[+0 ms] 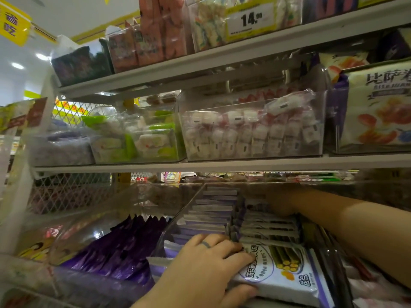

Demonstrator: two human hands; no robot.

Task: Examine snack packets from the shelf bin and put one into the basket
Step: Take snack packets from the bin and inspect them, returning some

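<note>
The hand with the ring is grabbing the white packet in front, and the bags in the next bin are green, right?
Not green: the head view shows those neighbouring bags are purple. The ringed left hand does grip the white front packet.

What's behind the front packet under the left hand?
Behind the front packet, more packets filed on edge, back to the right hand. Its fingers are hidden among them.
</note>
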